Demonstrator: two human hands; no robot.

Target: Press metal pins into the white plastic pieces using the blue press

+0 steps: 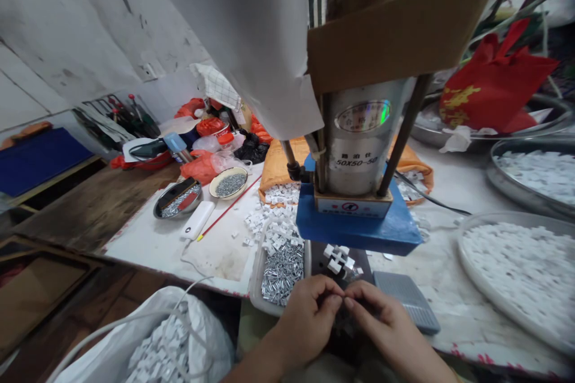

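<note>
My left hand (309, 314) and my right hand (381, 317) meet at the fingertips in front of the press, both pinched closed. Whatever sits between the fingers is too small and hidden to make out. Just beyond them, several white plastic clips (339, 258) lie on the dark base below the blue press head (359, 221). Left of my left hand stands a clear plastic box (257, 287), filled with metal nails (283, 272) and, at its far end, more white clips. A grey ribbed foot pedal (406, 299) lies beside my right hand.
At right are a round tray (467, 269) and a metal basin (498, 182) of white pieces. A white sack (220, 335) of clips stands lower left. Bowls of metal parts, a white power bank (197, 220) and a red stick (229, 208) lie on the left tabletop.
</note>
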